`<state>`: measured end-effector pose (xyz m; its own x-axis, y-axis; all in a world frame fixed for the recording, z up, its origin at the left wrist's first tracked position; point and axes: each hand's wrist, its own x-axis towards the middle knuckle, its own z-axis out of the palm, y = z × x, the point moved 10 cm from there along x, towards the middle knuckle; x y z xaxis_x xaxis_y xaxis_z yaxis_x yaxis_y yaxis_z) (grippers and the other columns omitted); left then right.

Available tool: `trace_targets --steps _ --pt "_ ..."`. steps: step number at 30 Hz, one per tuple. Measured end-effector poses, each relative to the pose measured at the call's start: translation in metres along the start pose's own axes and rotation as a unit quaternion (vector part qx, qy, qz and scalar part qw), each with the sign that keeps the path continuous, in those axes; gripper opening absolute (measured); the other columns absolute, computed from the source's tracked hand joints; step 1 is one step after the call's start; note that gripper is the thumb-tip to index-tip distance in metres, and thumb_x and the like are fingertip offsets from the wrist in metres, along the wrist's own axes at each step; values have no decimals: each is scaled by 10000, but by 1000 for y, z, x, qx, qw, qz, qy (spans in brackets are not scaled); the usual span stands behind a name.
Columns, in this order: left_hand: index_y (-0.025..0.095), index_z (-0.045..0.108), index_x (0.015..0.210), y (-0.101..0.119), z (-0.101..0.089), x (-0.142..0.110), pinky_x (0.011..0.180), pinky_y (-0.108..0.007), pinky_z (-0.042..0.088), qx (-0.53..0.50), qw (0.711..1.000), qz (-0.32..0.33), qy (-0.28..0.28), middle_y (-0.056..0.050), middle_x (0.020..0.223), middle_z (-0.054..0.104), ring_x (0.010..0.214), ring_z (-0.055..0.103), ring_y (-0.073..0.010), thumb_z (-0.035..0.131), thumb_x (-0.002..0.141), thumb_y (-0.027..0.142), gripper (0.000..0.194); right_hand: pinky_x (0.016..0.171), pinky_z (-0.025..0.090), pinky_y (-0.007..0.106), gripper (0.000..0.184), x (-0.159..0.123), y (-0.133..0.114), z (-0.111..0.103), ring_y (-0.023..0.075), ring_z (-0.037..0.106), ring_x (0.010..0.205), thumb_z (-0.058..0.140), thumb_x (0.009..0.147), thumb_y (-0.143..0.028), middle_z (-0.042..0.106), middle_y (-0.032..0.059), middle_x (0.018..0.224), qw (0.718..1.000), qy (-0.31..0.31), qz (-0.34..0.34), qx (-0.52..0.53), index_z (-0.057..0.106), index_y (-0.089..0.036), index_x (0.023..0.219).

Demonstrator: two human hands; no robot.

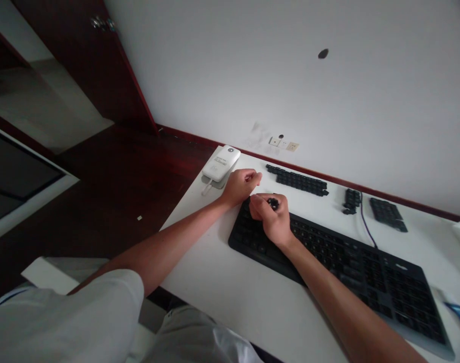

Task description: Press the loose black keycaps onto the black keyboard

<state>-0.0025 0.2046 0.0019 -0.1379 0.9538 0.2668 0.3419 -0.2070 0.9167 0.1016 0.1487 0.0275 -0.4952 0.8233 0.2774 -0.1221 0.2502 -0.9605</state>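
A black keyboard [328, 252] lies at a slant on the white table, with bare key sockets showing over much of it. My right hand [273, 219] is curled closed above its upper left end, and small black pieces that look like keycaps [273, 203] show inside the fist. Just beyond the keyboard's left corner, my left hand [242, 185] is closed too, its fingers bent inward; whatever they may hold is hidden. Behind the keyboard, loose black keycaps lie in groups: a long block [301, 182], a small cluster [351, 200] and another block [388, 214].
A white power bank [220, 164] with a short cable rests at the table's [199, 297] far left corner. The keyboard's cord [367, 227] runs toward the wall. A blue-handled brush [457, 310] lies at the right. Wall sockets [284, 143] sit behind the table.
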Motion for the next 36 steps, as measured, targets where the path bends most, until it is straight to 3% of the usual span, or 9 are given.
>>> trace_targets --steps 17,20,23,25,27,28,30,33,36 --pt "177 595 660 -7 8 0 609 -278 349 29 999 -30 -30 12 597 557 599 484 -115 547 942 459 401 490 213 307 527 4 6 6 102 279 491 625 943 -433 350 -42 490 999 -19 39 -3 393 -224 519" --pt "180 573 649 -13 9 1 589 -287 313 33 998 -44 -26 18 585 523 594 452 -113 560 938 456 401 495 236 301 523 10 -6 3 101 291 493 619 940 -455 360 -43 491 997 -41 44 -46 400 -223 524" --pt "180 480 600 -12 6 1 578 -278 272 42 998 -36 -13 35 571 439 597 385 -102 566 937 477 457 510 263 292 509 21 -33 -15 101 295 509 595 956 -450 355 -49 518 989 -59 6 -133 385 -224 551" --pt "173 506 613 -8 5 0 582 -268 271 44 999 -27 -18 38 572 433 598 388 -100 546 950 499 471 567 330 287 391 30 -50 -34 114 411 549 634 941 -400 489 -32 579 961 -73 -36 -266 525 -203 622" --pt "164 589 660 -3 6 -1 593 -264 290 45 998 -18 -31 33 582 477 595 422 -104 527 963 500 457 602 366 302 243 40 -56 -68 140 502 563 690 909 -382 599 -16 611 912 -37 -46 -405 671 -200 748" --pt "162 611 673 -1 6 -2 600 -263 302 43 998 -15 -34 29 585 496 593 438 -106 528 964 497 452 616 384 310 214 44 -55 -86 157 544 577 702 901 -376 638 -1 632 889 -18 -35 -456 704 -201 777" --pt "162 623 680 0 5 -2 616 -261 333 36 999 -14 -35 19 603 538 601 476 -112 535 962 487 439 651 422 319 124 49 -39 -106 194 633 650 712 890 -331 713 20 715 854 -50 -8 -518 767 -220 884" --pt "167 614 681 -1 5 -1 636 -257 367 31 999 -12 -33 8 637 583 620 510 -118 541 958 465 414 726 479 332 165 46 -13 -117 237 716 781 722 876 -280 779 40 860 829 -115 23 -548 794 -245 1019" --pt "171 609 678 -2 6 -1 634 -257 378 42 998 -10 -36 6 642 593 617 516 -121 538 959 464 412 804 517 351 254 40 1 -111 265 740 894 731 875 -267 799 66 999 824 -146 29 -547 790 -247 1122"
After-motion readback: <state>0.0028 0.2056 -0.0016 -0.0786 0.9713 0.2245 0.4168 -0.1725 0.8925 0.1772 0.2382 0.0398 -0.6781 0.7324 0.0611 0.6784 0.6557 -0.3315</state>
